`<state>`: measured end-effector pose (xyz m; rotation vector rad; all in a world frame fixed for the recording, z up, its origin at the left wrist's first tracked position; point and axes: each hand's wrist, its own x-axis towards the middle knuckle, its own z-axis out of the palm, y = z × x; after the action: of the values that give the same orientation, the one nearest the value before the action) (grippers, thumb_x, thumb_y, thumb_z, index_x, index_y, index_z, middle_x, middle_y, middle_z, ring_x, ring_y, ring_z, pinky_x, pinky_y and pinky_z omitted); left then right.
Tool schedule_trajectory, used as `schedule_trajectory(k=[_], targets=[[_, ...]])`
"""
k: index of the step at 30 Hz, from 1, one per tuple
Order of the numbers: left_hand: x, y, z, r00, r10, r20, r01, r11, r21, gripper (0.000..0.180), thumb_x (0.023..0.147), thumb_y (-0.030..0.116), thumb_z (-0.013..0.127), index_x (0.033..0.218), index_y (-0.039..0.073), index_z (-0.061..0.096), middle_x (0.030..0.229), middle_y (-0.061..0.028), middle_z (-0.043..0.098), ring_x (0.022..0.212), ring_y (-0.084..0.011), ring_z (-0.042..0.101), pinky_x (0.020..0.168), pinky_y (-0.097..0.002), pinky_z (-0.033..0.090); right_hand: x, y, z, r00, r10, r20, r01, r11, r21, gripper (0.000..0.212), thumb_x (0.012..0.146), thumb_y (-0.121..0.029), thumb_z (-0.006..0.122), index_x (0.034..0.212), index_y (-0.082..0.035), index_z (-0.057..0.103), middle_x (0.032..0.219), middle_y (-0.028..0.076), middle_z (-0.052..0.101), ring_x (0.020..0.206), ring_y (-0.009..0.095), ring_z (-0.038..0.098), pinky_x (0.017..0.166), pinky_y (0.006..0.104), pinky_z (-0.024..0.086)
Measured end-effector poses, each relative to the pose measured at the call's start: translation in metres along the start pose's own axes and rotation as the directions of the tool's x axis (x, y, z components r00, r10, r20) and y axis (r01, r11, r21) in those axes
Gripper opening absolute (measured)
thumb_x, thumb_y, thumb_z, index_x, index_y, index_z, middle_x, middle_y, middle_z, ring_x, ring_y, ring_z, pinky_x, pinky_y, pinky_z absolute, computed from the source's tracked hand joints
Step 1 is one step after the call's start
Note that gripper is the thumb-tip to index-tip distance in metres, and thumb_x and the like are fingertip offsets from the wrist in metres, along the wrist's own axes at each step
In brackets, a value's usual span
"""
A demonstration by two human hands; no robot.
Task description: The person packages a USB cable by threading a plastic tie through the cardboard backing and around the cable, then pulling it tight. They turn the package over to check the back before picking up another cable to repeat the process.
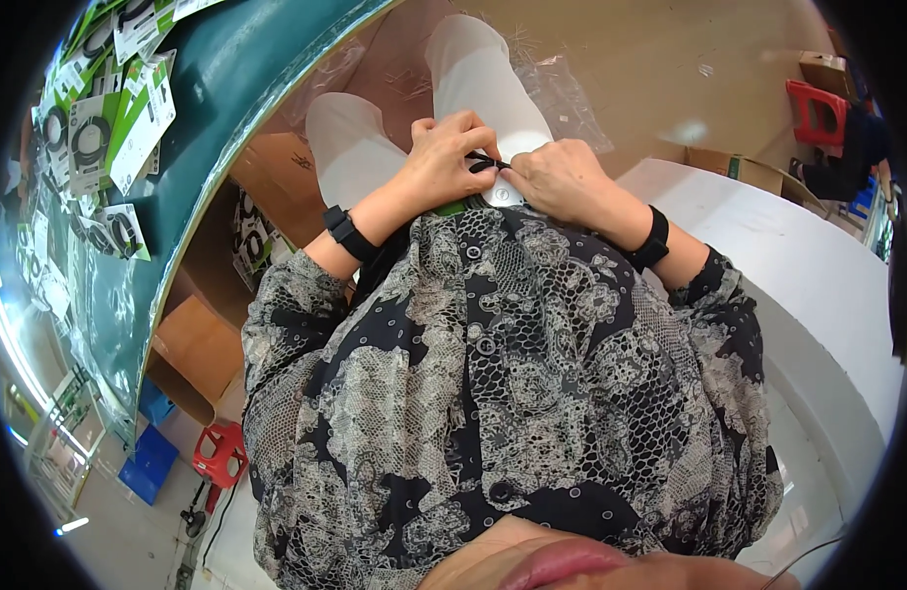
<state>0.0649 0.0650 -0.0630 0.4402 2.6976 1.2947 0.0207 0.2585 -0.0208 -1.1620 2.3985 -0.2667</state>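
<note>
Over the lap, between the two hands, a black cable (485,158) is held just in front of the shirt (473,354). By the left hand (444,162) it is pinched between curled fingers and thumb, and that grip is closed on it. By the right hand (564,180) its other visible part is nipped at the fingertips, the hand being brought up close beside the left one. How much of the cable is hidden inside the hands cannot be told.

Just below the fingers, a white card (503,193) is partly seen, overlapped by the hands. A black band is worn on each wrist. The legs are covered by white trousers (463,74).

To the left, a teal table (227,59) is strewn with carded cables (91,136), some of which are heaped at its far end. Under its edge, a carton (200,344) is seen, and farther back a red stool (219,454) is placed beside a blue box (151,464). Clear wrap (572,103) is scattered on the floor (660,59) past the knees. To the right, a white table (808,221) is seen, with a red chair (817,113) beyond it.
</note>
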Motion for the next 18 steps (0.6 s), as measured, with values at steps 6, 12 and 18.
schedule_trajectory(k=[6,12,18], targets=[[0.002,0.002,0.001,0.996,0.056,0.062,-0.054,0.998,-0.034,0.016,0.067,0.022,0.069,0.08,0.015,0.063,0.091,-0.0011,0.055,0.09,-0.0196,0.056,0.089,-0.0431,0.028,-0.021,-0.002,0.011,0.996,0.087,-0.037,-0.083,0.992,0.092,0.033,0.088,-0.034,0.054,0.07,-0.007,0.062,0.063,0.014,0.062,0.061,0.033,0.062,0.057,0.0434,0.048],[0.015,0.001,-0.013,0.995,0.091,0.052,-0.088,0.995,-0.052,0.019,0.068,0.021,0.07,0.086,0.018,0.064,0.09,-0.0009,0.055,0.09,-0.0192,0.056,0.09,-0.0426,0.027,-0.017,0.001,-0.007,0.943,0.098,-0.317,-0.055,0.988,0.142,0.019,0.084,-0.025,0.062,0.081,-0.006,0.063,0.075,0.014,0.064,0.069,0.032,0.063,0.061,0.0402,0.049],[0.024,0.003,-0.059,0.959,0.184,-0.215,-0.186,0.982,0.011,0.038,0.074,0.015,0.071,0.11,0.013,0.059,0.105,-0.0055,0.057,0.103,-0.0218,0.056,0.094,-0.0444,0.035,0.035,0.034,-0.032,0.952,0.145,-0.269,0.028,0.835,0.55,0.027,0.084,-0.017,0.064,0.107,-0.004,0.06,0.098,0.013,0.065,0.089,0.024,0.064,0.076,0.0346,0.05]])
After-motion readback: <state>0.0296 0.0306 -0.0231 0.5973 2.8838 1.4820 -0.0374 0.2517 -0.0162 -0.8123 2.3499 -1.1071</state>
